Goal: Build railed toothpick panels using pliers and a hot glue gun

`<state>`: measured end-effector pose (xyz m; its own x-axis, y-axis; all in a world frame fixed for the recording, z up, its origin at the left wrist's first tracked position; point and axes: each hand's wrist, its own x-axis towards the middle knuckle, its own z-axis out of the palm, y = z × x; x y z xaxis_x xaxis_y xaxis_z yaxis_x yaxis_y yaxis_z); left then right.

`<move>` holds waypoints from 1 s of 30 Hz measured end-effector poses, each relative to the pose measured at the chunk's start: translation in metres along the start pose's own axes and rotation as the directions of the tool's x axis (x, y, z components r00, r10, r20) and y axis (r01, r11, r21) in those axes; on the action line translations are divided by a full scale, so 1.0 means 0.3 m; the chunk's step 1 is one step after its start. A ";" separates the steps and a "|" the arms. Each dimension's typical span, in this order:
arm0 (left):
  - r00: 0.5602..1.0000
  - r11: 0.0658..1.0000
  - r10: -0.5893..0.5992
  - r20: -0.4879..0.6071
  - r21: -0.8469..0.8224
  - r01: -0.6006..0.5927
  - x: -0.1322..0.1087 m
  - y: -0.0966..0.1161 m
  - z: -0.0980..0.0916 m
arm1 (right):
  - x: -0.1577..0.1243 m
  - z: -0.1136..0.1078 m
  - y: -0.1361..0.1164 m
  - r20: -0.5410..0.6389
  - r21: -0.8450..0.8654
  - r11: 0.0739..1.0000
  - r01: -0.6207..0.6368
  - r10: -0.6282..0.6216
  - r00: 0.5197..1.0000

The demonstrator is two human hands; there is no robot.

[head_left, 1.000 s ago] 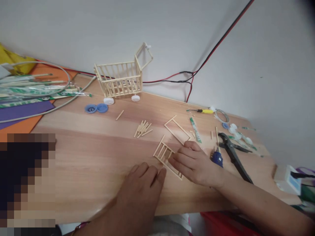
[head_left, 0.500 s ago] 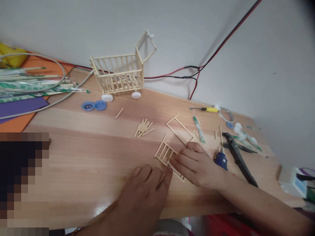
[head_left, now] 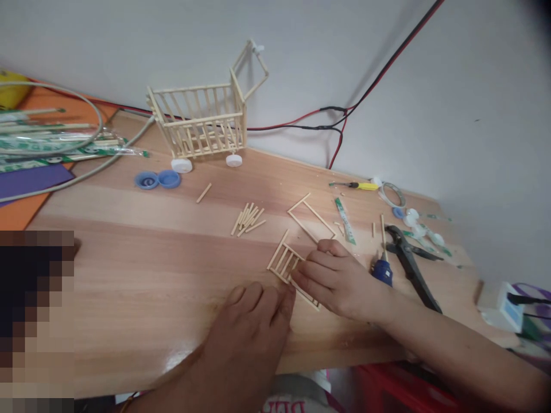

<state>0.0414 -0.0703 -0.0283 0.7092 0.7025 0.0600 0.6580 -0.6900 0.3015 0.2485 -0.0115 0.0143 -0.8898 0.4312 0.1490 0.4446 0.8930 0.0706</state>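
A small ladder-like frame of thin wooden sticks (head_left: 283, 260) lies flat on the wooden table (head_left: 150, 269). My right hand (head_left: 340, 281) rests on its right part, fingers pressing the sticks down. My left hand (head_left: 253, 321) lies palm down just below the frame, its fingertips touching the frame's lower edge. An empty rectangular stick frame (head_left: 310, 217) lies just beyond. A loose pile of short sticks (head_left: 248, 219) sits to the upper left of the frames.
A stick-built cart with white cap wheels (head_left: 202, 123) stands at the back by the wall. Two blue caps (head_left: 157, 179) lie near it. Black pliers (head_left: 411, 264), a blue-handled tool (head_left: 383, 269) and a yellow screwdriver (head_left: 357, 185) lie at right. Cables and wrapped chopsticks (head_left: 55, 149) are at left.
My left hand has slid a little right, up to the frame's lower edge. My right hand stays on the frame. The camera has tilted slightly.
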 end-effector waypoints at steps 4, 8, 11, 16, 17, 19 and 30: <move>1.000 1.000 0.007 -0.012 0.002 -0.007 0.001 0.000 0.002 | 0.006 -0.002 -0.001 0.030 -0.006 1.000 -0.004 0.004 1.000; 1.000 1.000 -0.006 -0.003 0.003 0.006 0.001 0.001 -0.001 | 0.015 -0.005 -0.004 0.047 -0.006 1.000 -0.013 0.013 0.999; 1.000 1.000 0.002 -0.004 -0.006 -0.002 0.002 0.000 -0.002 | 0.022 -0.010 -0.009 0.054 -0.003 1.000 -0.021 0.021 0.998; 1.000 1.000 -0.007 -0.024 -0.003 0.007 0.005 -0.002 -0.005 | 0.023 -0.020 -0.014 0.060 -0.010 0.999 -0.032 0.033 0.998; 1.000 1.000 -0.007 -0.030 -0.008 0.007 0.005 -0.002 -0.005 | 0.022 -0.021 -0.014 0.061 -0.010 0.999 -0.034 0.034 0.998; 0.999 1.000 -0.002 -0.042 -0.017 0.002 0.005 -0.002 -0.005 | 0.020 -0.022 -0.013 0.061 -0.004 0.999 -0.036 0.036 0.998; 1.000 0.995 0.005 -0.019 -0.098 -0.006 0.001 -0.010 -0.029 | -0.059 -0.115 0.038 0.004 -0.069 0.972 -0.223 0.224 0.975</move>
<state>0.0374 -0.0666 -0.0211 0.7071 0.7026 0.0799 0.6253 -0.6741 0.3932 0.2728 -0.0134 0.0466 -0.7683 0.6205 0.1568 0.6376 0.7633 0.1035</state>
